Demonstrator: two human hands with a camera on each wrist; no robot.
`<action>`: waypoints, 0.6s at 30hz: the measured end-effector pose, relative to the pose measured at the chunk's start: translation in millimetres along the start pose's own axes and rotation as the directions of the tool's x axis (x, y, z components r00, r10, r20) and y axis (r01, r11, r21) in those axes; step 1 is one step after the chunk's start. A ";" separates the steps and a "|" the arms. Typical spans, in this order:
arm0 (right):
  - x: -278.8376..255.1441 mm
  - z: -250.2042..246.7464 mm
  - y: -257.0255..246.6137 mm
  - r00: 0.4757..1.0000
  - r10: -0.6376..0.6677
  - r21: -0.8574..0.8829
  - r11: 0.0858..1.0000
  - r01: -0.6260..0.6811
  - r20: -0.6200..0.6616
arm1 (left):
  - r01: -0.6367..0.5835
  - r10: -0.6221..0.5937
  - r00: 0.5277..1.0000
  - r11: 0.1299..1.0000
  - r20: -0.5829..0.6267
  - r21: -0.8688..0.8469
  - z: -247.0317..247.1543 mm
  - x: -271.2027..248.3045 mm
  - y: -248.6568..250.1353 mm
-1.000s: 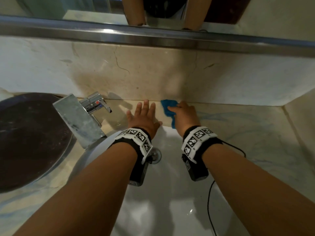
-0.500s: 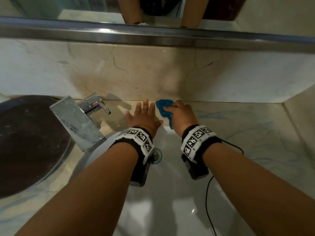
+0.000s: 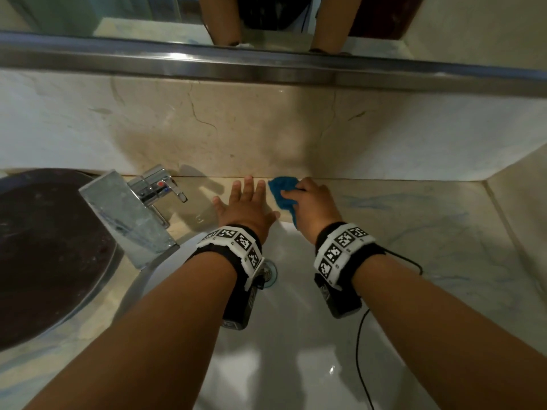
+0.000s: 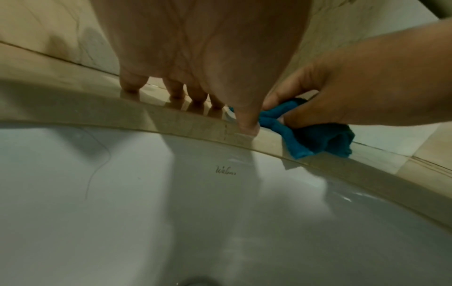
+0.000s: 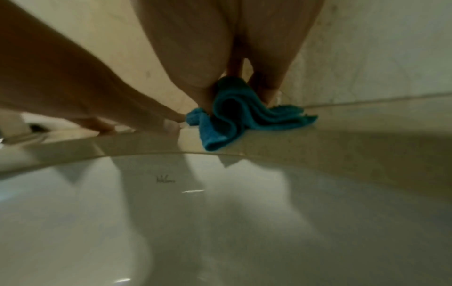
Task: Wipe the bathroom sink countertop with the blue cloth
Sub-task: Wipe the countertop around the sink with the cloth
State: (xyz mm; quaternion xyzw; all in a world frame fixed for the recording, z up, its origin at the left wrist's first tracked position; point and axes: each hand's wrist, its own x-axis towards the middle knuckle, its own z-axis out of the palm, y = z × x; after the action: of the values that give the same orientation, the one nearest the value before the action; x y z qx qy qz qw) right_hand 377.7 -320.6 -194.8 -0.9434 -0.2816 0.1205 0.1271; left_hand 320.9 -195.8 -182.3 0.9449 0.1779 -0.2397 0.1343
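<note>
Terry-like blue cloth, bunched in loose folds, sits on the narrow strip of marble countertop between the sink basin and the backsplash. Looks soft, light, floppy w/ no stiffness of its own, so it should go wherever the palm drags it; best held from on top, wad gathered under the fingers, which is how the right hand has it, fingers curled over and pinching the folds. Long axis runs roughly front to back: one corner points at the backsplash, the other end droops over the basin rim (could slip into the bowl if the grip loosens). Left hand lies just beside it, flat, fingers spread and straight on the stone, thumb at the rim, holding nothing. Chrome faucet stands further left.
</note>
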 end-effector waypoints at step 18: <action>-14.6 -5.0 14.1 1.000 -0.003 0.139 0.990 0.000 0.023 | 0.003 -0.004 1.000 1.000 -0.011 -0.011 0.4 -0.8 -0.6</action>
State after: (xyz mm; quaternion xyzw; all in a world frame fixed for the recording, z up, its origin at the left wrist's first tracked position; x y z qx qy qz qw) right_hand 374.4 -341.1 -192.2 -0.9307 -0.2746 0.1504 0.1892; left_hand 319.8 -195.6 -182.4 0.9452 0.1817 -0.2336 0.1382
